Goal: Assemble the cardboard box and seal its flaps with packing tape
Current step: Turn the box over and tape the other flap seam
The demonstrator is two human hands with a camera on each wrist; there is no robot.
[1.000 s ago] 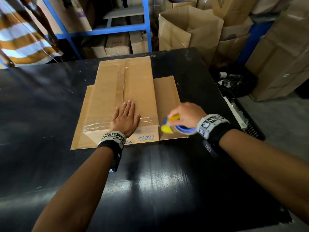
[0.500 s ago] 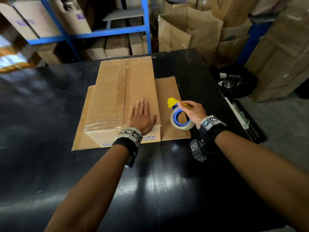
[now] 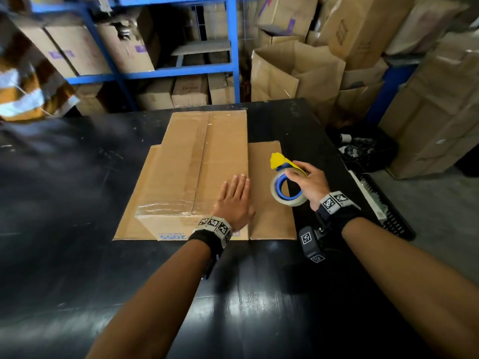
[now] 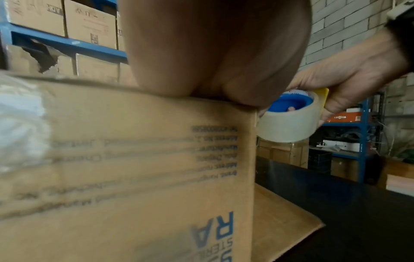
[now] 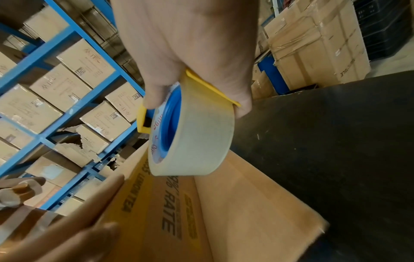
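Off box's right edge, over side flap (image 3: 269,203): tape roll (image 3: 286,191) now lifted clear, gripped by right hand (image 3: 309,183). Left hand (image 3: 234,200) flat, fingers together, pressing cardboard box (image 3: 181,172) top. Seam strip looks finished.

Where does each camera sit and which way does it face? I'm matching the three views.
Head: on the person's head, facing forward and down at the cardboard box on the black table; both forearms, left hand and right hand show.
Left wrist: low beside the box's printed side; the left palm fills the top.
Right wrist: looks along the right hand at the tape roll; left fingers show.
All views share the tape roll and box.
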